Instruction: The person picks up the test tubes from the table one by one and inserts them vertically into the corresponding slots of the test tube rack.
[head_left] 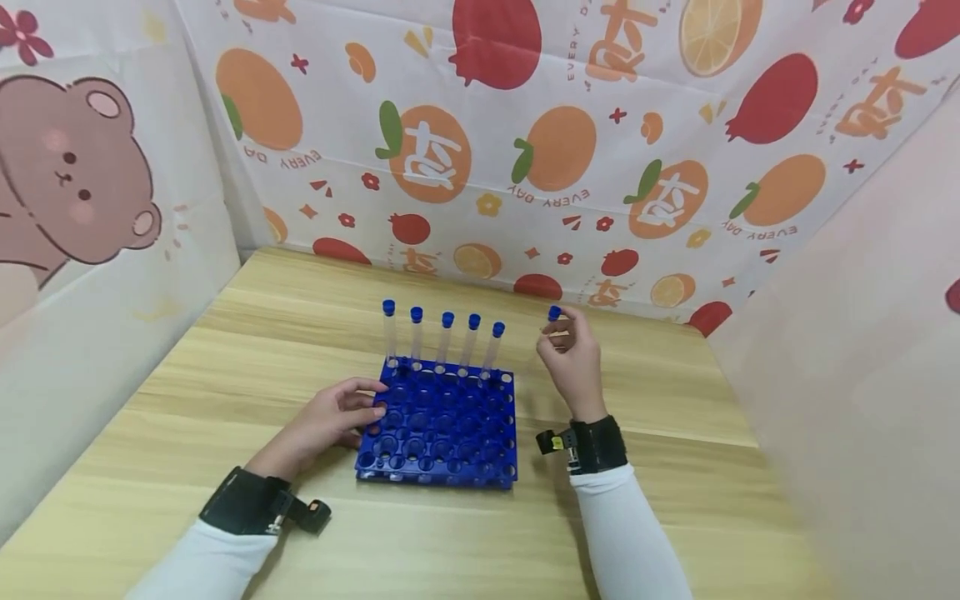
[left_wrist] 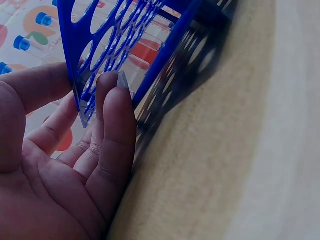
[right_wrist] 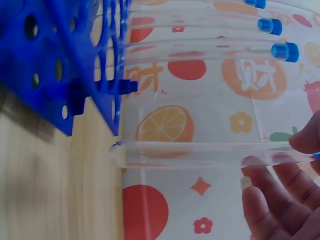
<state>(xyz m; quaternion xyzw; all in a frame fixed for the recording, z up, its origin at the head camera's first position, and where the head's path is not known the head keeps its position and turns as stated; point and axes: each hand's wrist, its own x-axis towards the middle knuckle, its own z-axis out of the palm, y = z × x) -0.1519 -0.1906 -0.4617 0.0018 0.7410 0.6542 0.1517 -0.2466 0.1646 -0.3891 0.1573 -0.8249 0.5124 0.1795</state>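
A blue test tube rack point(head_left: 448, 429) stands on the table, its top full of round holes. My left hand point(head_left: 330, 414) grips the rack's left edge, thumb on the top plate. In the left wrist view, fingers reach in between its upper and lower plates. Several clear test tubes point(right_wrist: 200, 50) with blue caps stand upright along the far row. To the right of the rack, my right hand point(head_left: 573, 357) pinches another clear test tube point(right_wrist: 200, 154) near its blue cap point(head_left: 554, 313). That tube hangs upright, its rounded bottom beside the rack's corner and apart from it.
The wooden table point(head_left: 300, 317) meets a fruit-printed cloth point(head_left: 495, 167) at its far edge. A pale wall with a bear picture point(head_left: 82, 171) rises at the left, and a plain pale wall point(head_left: 862, 375) at the right. Both wrists wear black camera straps.
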